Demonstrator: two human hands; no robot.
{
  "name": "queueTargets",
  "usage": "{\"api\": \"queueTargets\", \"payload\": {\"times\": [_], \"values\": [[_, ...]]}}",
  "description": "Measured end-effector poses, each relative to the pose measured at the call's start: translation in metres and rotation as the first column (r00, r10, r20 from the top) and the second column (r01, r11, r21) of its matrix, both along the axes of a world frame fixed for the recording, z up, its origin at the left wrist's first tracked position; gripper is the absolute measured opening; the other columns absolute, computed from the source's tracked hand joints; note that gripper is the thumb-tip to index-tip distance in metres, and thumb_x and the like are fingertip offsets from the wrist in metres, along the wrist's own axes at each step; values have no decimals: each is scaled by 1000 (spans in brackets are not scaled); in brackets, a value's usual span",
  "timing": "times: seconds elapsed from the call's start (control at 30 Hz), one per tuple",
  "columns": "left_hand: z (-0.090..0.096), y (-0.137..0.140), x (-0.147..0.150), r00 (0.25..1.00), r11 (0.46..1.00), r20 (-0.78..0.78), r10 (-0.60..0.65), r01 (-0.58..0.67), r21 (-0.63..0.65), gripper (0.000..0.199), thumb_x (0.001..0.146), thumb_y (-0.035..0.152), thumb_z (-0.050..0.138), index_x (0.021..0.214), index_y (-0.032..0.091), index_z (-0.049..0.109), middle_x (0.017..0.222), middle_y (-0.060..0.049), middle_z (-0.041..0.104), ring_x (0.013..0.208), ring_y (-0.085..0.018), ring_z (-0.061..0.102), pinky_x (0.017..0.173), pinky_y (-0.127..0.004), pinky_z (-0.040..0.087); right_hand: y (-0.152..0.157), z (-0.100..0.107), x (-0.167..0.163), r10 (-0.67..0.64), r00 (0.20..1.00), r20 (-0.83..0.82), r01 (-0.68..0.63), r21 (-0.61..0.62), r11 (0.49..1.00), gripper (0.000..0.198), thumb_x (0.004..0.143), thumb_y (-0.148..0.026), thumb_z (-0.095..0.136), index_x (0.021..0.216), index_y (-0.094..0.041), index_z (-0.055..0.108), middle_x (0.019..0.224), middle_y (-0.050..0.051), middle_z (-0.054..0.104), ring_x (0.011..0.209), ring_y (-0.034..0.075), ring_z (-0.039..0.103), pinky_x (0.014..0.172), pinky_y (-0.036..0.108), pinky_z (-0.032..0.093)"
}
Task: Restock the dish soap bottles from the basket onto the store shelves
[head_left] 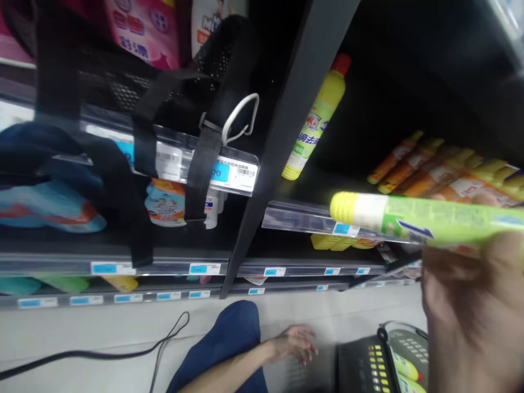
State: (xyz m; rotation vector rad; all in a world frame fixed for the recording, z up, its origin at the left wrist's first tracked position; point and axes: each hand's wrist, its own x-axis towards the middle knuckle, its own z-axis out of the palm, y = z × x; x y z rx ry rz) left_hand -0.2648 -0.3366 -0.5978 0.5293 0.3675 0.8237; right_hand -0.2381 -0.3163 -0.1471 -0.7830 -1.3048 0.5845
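My right hand (475,289) is closed round a yellow-green cleaner bottle (429,215), raised at the right in front of the shelf. The bottle lies nearly level, its ribbed yellow base toward the left; its other end runs out of view. Both bottle and hand are somewhat blurred. Low in the middle, my left hand (295,344) hangs open above the floor, fingers apart and holding nothing. Just to its right is a dark shopping basket (356,363), with yellow-green bottles (405,368) inside. A similar bottle with a red cap (317,117) stands on the shelf beside the dark upright.
Orange and yellow bottles (426,164) line the right shelf. A dark shelf upright (282,120) divides the bays. Black straps with a white hook (241,117) hang before the left shelves. A black cable (102,355) crosses in front of the pale floor at lower left.
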Motion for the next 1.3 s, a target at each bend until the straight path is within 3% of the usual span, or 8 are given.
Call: {"api": "queueTargets", "payload": {"times": [0.1, 0.2, 0.33, 0.43, 0.63, 0.8, 1.13, 1.3], "values": [[1, -2, 0, 1000, 999, -7, -22, 22, 23, 47, 68, 32, 85, 111, 20, 72, 95, -12, 75, 69, -21, 69, 64, -33, 54, 28, 20, -30, 148, 989, 14, -148, 205, 968, 18, 84, -38, 79, 101, -41, 79, 139, -5, 65, 135, 34, 58, 118, 57, 47], [1, -3, 0, 999, 999, -34, -26, 26, 22, 43, 70, 34, 83, 109, 20, 72, 95, -13, 76, 68, -21, 68, 62, -33, 53, 60, 32, -57, 262, 965, -7, -251, 267, 930, 25, 74, -28, 86, 95, -28, 74, 116, 1, 72, 114, 28, 71, 105, 53, 57], [1, -4, 0, 996, 997, -53, -67, 68, 23, 45, 68, 36, 81, 107, 16, 71, 93, -14, 75, 71, -21, 68, 64, -32, 52, 98, 47, -85, 332, 941, 67, -337, 69, 939, 42, 62, -32, 93, 91, -18, 66, 93, 4, 71, 92, 24, 73, 78, 41, 63], [1, -6, -1, 994, 995, -66, -91, 93, 34, 46, 68, 37, 80, 107, 15, 71, 92, -14, 75, 72, -21, 68, 65, -33, 51, 122, 53, -99, 384, 901, 201, -384, -38, 923, 50, 63, -42, 92, 98, -20, 64, 99, 1, 73, 97, 25, 72, 74, 39, 62], [0, -5, -3, 989, 991, -95, -117, 122, 50, 41, 66, 31, 77, 104, 18, 74, 90, -14, 76, 70, -22, 68, 65, -34, 51, 140, 29, -120, 437, 829, 350, -465, -4, 885, 65, 58, -36, 94, 112, -15, 63, 116, 6, 70, 114, 31, 69, 90, 47, 60], [-6, -2, 3, 985, 988, -92, -144, 148, 42, 47, 54, 21, 76, 100, 15, 71, 84, -11, 75, 67, -21, 67, 62, -32, 53, 134, 5, -125, 358, 856, 373, -385, -3, 923, 62, 65, -35, 90, 117, -18, 62, 113, 6, 71, 108, 29, 71, 96, 48, 60], [2, -7, 5, 979, 982, -135, -152, 166, 94, 36, 55, 17, 63, 87, 27, 77, 84, -9, 73, 65, -24, 62, 64, -41, 46, 145, -5, -124, 259, 872, 415, -301, 36, 953, 71, 69, -50, 88, 127, -21, 60, 116, 7, 69, 111, 28, 69, 103, 47, 57], [10, -10, -3, 974, 977, -145, -174, 189, 97, 43, 59, 15, 61, 98, 25, 76, 87, -7, 74, 72, -23, 65, 70, -39, 47, 131, -21, -101, 244, 873, 422, -303, 78, 950, 81, 78, -62, 79, 143, -23, 49, 143, 12, 51, 127, 30, 59, 103, 46, 55]]}}
